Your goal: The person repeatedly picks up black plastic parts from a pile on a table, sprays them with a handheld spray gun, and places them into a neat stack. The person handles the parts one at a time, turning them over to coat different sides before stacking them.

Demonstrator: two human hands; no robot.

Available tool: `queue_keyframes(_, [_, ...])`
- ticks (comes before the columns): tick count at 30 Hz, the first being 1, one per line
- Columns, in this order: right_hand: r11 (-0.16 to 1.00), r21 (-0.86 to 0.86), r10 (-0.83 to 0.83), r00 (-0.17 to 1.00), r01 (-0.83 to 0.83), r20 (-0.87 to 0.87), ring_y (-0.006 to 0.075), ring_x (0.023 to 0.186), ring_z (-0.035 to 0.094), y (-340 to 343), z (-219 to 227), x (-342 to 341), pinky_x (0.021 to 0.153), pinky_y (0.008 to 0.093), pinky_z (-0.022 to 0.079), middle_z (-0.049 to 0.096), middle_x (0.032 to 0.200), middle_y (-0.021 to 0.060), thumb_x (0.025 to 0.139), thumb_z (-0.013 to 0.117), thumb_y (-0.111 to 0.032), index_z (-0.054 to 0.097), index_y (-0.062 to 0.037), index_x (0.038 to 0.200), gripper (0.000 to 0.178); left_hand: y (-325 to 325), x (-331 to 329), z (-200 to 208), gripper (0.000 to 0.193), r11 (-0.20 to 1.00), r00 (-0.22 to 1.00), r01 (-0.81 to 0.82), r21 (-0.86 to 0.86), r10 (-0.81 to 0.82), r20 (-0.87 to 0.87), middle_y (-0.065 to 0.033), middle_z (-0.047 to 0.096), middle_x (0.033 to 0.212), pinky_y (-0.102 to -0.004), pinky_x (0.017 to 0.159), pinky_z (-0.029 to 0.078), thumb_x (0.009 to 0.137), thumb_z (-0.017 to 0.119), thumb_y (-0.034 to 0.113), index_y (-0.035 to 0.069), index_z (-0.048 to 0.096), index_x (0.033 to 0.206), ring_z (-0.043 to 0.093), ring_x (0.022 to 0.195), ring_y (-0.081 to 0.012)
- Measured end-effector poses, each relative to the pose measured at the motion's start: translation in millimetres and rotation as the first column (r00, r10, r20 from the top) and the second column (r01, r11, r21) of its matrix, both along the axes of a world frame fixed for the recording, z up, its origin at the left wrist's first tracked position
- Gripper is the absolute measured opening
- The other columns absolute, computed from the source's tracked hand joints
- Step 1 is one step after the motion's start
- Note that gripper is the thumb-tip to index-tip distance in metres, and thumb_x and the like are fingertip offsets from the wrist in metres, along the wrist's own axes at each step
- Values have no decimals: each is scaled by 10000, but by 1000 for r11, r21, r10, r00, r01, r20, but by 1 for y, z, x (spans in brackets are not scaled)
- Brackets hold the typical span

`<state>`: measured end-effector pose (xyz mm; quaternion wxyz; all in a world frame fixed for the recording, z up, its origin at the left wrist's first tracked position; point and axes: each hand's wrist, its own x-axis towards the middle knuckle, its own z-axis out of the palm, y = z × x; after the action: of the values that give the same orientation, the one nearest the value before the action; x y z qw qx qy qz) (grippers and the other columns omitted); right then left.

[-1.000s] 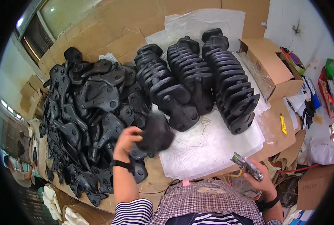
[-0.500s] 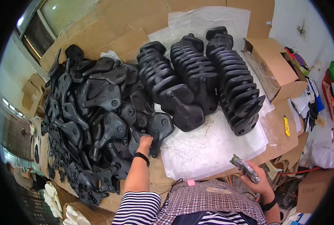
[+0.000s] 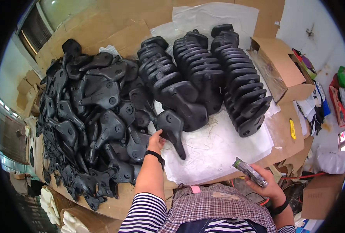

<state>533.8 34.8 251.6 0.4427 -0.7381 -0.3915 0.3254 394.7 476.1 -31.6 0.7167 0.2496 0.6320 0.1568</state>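
Note:
My left hand [image 3: 155,140] reaches forward and grips a black moulded part [image 3: 171,127] by its lower edge, holding it at the front end of the left stacked row [image 3: 168,85]. Two more rows of the same black parts [image 3: 234,81] lie beside it on a white sheet [image 3: 226,151]. A big loose heap of black parts [image 3: 91,116] lies to the left of my arm. My right hand [image 3: 266,185] stays low near my body, closed around a small grey hand tool [image 3: 249,171].
An open cardboard box [image 3: 285,73] stands right of the rows, with a yellow utility knife [image 3: 292,129] on the cardboard below it. Bags and coloured packages crowd the far right. Flattened cardboard covers the bench behind the parts. White items sit at the lower left edge.
My left hand has carried the black part from near my body forward and right, up to the front of the left stacked row. My right hand with the tool has barely moved.

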Motion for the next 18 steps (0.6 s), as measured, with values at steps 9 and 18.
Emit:
queue_keyframes(9, [1000,4,-15,999,15,-32,149,800,629,-6,13,-10,757,292,496,652,907,77,795,699,-38,513,-21,1263,504,-8,11,15,740,928,973,215,305,-231,19,-101,557,1094,-374,752,423,721,738,91,114,349,1350,514,905,-236])
queue_keyframes(18, [1000,-15,14,1000,-14,18,145,836,619,-23,8,-15,765,282,486,645,945,77,792,704,-44,506,-28,1288,535,-14,10,28,399,835,862,484,261,-506,22,-87,631,1011,-374,760,475,691,655,-22,36,602,1081,605,906,-231])
